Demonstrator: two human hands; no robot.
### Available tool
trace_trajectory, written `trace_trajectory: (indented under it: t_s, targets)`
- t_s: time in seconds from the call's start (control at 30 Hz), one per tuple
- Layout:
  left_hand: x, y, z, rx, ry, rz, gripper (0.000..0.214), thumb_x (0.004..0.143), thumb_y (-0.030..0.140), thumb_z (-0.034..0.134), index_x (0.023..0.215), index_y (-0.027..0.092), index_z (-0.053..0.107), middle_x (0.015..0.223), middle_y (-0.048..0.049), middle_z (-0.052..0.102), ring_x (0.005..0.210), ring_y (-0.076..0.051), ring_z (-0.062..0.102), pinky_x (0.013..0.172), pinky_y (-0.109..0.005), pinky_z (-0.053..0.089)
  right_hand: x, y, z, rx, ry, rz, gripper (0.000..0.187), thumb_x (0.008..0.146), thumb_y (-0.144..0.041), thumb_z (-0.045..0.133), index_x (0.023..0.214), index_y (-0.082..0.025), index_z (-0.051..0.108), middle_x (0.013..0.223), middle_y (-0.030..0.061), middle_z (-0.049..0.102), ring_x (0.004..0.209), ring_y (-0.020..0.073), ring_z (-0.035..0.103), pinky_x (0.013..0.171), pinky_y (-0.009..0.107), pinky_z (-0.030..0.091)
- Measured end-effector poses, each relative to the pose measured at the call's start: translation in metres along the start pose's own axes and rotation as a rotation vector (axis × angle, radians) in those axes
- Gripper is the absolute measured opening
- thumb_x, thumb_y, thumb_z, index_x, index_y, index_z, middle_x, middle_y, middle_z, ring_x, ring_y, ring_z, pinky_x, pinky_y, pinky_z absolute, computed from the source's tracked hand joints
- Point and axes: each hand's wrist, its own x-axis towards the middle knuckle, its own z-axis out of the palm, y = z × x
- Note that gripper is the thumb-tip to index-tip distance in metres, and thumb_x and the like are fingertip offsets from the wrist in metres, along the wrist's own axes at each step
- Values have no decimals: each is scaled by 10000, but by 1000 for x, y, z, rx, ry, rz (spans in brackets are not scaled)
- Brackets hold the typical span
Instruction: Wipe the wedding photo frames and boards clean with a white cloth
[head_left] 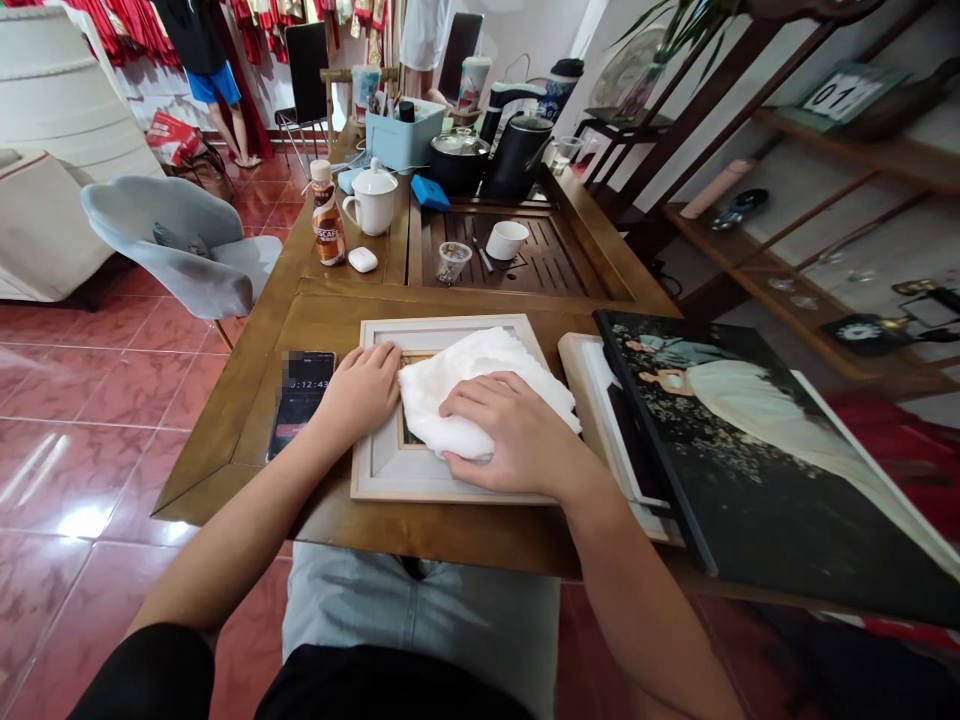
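A light wooden picture frame [379,455] with a wide pale mat lies flat on the table before me. My left hand [367,385] rests over its left border, fingers bent against the mat and gripping that side. Bunched white cloth [491,365] covers most of the picture in the middle. With curved fingers, my right hand [506,425] presses on the cloth and holds it against the frame. Only slivers of the picture show at the cloth's left side. Beside my left forearm lies a phone [300,400] with a running time on its screen.
Stacked at the right are framed pictures, a large dark wedding photo [750,450] on top, jutting past the table edge. Farther back stand a coffee bottle [327,215], lidded white mug [373,197], earbud case [363,260], white cup [507,240] and black kettle [517,160]. Two people stand beyond.
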Motion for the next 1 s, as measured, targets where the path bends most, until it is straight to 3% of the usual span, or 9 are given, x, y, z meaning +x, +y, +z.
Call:
trace_trajectory:
  t_s: [0.2,0.43,0.63,0.87,1.0]
  targets:
    - [0,1,-1,13,7,10,451,1082,236,300,1439,79,526,1498,-154,573,1361,-264,562,1182,-412,383,0,0,2,-86,52,59,232,832,-331,649,1024,-200,658,1034,72,720,1027,294,645,980,439,391]
    - [0,1,-3,15,-19,-2,456,1071,230,345,1466,68,503,1528,-156,546,1366,-272,558,1189,-421,380,-1,1,1,0,12,6,228,807,-322,669,1002,-204,653,1004,52,713,1022,270,654,980,418,387]
    - [1,1,-1,4,3,3,445,1082,223,321,1451,66,514,1515,-151,558,1379,-262,550,1190,-411,375,0,1,3,-121,67,76,226,824,-329,645,1003,-191,652,1032,77,718,1006,289,641,976,436,385]
    - [0,0,0,3,18,12,440,1084,235,315,1426,66,533,1482,-163,584,1334,-272,583,1160,-425,407,0,1,1,-49,20,15,200,791,-305,653,962,-203,640,978,55,697,997,272,646,980,421,389]
    - [0,0,1,0,31,8,443,1075,225,329,1436,59,528,1497,-163,573,1342,-274,576,1169,-430,402,0,2,2,-107,55,57,212,809,-306,641,988,-194,651,1008,66,710,1008,284,645,975,436,386]
